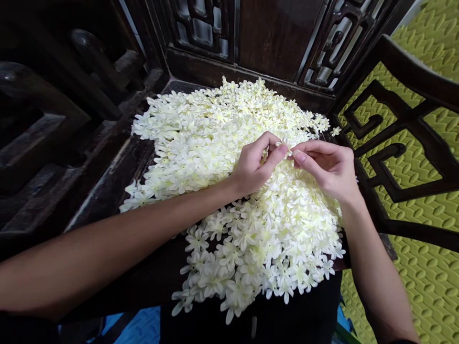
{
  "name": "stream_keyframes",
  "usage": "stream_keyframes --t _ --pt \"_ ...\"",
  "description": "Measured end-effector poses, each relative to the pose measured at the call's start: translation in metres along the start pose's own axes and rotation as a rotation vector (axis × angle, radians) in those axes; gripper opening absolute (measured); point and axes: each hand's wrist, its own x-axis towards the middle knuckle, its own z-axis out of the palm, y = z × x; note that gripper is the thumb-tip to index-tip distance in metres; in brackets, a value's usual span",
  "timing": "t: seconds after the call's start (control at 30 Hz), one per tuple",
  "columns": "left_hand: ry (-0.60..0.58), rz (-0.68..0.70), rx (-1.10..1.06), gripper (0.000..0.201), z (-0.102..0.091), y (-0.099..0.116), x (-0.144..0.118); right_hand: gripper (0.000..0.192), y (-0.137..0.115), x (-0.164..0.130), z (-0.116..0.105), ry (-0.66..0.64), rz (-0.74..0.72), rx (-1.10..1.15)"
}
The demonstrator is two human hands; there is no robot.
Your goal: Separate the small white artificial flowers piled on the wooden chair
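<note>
A big heap of small cream-white artificial flowers point(222, 143) covers the seat of a dark wooden chair point(118, 172). My left hand point(256, 165) and my right hand point(328, 167) meet over the heap's right middle. Their fingertips pinch one small white flower point(287, 145) between them. Both forearms reach in from the bottom of the view. The flower is mostly hidden by the fingers.
The carved chair back point(272, 38) rises behind the heap. A dark wooden armrest point(405, 134) runs along the right, another armrest point(53, 105) on the left. Green textured flooring point(430, 277) lies to the right. Blue fabric point(143, 327) shows at the bottom.
</note>
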Motion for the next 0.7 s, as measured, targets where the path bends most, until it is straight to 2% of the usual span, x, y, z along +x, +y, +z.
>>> stream_keyframes --t 0.53,0.7 --pt "-0.018 -0.023 -0.024 0.027 -0.0015 0.0034 -0.0002 0.014 0.0003 0.0013 0.001 0.016 0.008 -0.141" --pt "-0.046 0.006 -0.072 0.026 -0.0021 0.0014 0.0001 0.016 0.0036 0.0001 -0.0004 -0.036 0.046 -0.212"
